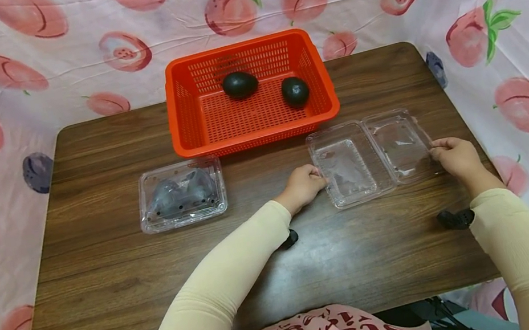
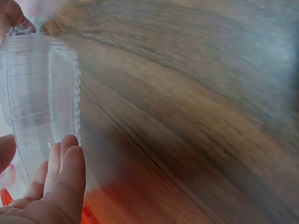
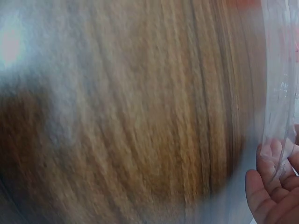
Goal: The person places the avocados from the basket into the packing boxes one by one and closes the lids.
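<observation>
A clear plastic clamshell box (image 1: 348, 166) lies unfolded at the right of the table, its lid (image 1: 399, 146) spread to the right of its base. My left hand (image 1: 301, 187) holds the base by its left edge; in the left wrist view the fingers (image 2: 70, 179) lie along one side and the thumb is on the other. At the lid's outer edge, my right hand (image 1: 457, 157) pinches the thin plastic rim, which the right wrist view shows between thumb and fingers (image 3: 268, 198). Nothing lies inside the unfolded box.
An orange-red plastic basket (image 1: 257, 140) stands at the back, with two dark avocados, one left (image 1: 240, 85) and one right (image 1: 295, 92). A closed clear box (image 1: 181, 195) with dark fruit inside sits on the left of the wooden table (image 1: 125, 302). Patterned cloth (image 1: 187, 4) hangs around.
</observation>
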`<state>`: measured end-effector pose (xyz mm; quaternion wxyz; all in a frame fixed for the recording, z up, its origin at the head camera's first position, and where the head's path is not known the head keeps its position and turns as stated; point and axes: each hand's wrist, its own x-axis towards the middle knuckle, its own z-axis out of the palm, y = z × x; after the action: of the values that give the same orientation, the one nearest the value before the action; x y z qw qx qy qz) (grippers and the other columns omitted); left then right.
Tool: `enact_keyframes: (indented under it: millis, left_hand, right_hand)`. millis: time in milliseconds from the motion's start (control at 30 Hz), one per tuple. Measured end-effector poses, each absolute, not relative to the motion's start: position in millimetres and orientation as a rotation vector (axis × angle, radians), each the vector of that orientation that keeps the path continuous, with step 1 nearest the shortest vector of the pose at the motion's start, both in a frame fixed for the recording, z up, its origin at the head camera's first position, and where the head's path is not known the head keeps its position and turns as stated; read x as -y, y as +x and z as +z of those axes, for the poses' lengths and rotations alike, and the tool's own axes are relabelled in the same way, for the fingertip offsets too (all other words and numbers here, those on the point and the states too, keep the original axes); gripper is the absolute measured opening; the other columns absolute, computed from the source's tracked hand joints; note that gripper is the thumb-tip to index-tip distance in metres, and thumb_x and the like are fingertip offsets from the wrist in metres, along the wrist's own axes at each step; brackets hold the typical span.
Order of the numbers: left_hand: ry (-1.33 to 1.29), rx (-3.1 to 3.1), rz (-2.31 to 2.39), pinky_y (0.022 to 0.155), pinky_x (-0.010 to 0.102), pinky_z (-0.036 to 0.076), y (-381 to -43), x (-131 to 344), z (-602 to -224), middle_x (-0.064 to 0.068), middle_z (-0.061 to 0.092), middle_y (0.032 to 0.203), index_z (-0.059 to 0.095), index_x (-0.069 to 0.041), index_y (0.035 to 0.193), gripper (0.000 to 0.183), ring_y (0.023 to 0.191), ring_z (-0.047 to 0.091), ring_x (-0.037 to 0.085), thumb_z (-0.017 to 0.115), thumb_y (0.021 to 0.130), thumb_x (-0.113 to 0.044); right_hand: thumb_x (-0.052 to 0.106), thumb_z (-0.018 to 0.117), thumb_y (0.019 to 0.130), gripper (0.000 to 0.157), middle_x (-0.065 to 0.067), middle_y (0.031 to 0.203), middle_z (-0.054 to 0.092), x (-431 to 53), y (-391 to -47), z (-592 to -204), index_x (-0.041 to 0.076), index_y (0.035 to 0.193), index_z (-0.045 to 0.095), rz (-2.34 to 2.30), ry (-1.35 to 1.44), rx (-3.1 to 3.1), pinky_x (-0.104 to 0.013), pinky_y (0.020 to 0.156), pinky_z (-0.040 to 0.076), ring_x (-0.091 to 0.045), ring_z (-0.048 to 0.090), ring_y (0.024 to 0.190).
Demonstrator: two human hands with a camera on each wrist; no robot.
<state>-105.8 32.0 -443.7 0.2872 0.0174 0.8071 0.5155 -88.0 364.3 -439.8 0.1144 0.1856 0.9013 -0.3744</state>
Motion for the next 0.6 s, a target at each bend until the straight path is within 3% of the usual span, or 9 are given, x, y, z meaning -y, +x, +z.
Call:
enact_keyframes:
  millis: [67, 133, 300, 600]
  left_hand:
    - [0.032, -2.161, 1.38, 0.069, 0.018, 0.042, -103.8, -28.8, -441.5, 0.016, 0.07, 0.104, 0.059, 0.003, 0.103, 0.017, 0.079, 0.056, 0.009, 0.064, 0.09, -0.008]
    - [0.02, -2.157, 1.397, 0.067, 0.017, 0.041, -102.4, -25.3, -441.3, 0.016, 0.07, 0.104, 0.059, 0.003, 0.103, 0.017, 0.077, 0.054, 0.008, 0.064, 0.09, -0.007]
    - [-0.004, -2.134, 1.433, 0.067, 0.018, 0.042, -101.3, -16.9, -444.2, 0.017, 0.07, 0.1, 0.058, 0.004, 0.104, 0.018, 0.075, 0.053, 0.008, 0.064, 0.089, -0.005]
    - [-0.044, -2.146, 1.431, 0.068, 0.019, 0.043, -96.9, -3.9, -442.9, 0.016, 0.069, 0.099, 0.057, 0.005, 0.108, 0.022, 0.078, 0.057, 0.013, 0.063, 0.089, -0.005]
  right_hand:
    - [0.018, 0.049, 0.096, 0.042, -0.023, 0.11, 0.06, -362.6, -87.7, -439.9, -0.012, 0.126, 0.053, -1.118, 0.538, -2.639, -0.022, 0.069, 0.039, -0.009, 0.049, 0.083]
    - [0.018, 0.05, 0.096, 0.042, -0.008, 0.093, 0.065, -361.4, -87.1, -440.0, -0.012, 0.126, 0.052, -1.165, 0.536, -2.615, -0.019, 0.066, 0.04, 0.001, 0.048, 0.077]
    - [0.012, 0.048, 0.097, 0.042, 0.024, 0.073, 0.055, -356.6, -83.1, -441.6, -0.015, 0.13, 0.046, -1.352, 0.532, -2.512, -0.013, 0.062, 0.045, 0.013, 0.05, 0.068]
    - [0.005, 0.045, 0.096, 0.04, 0.03, 0.071, 0.054, -347.0, -79.1, -441.8, -0.019, 0.129, 0.041, -1.546, 0.503, -2.435, -0.012, 0.063, 0.049, 0.013, 0.055, 0.068]
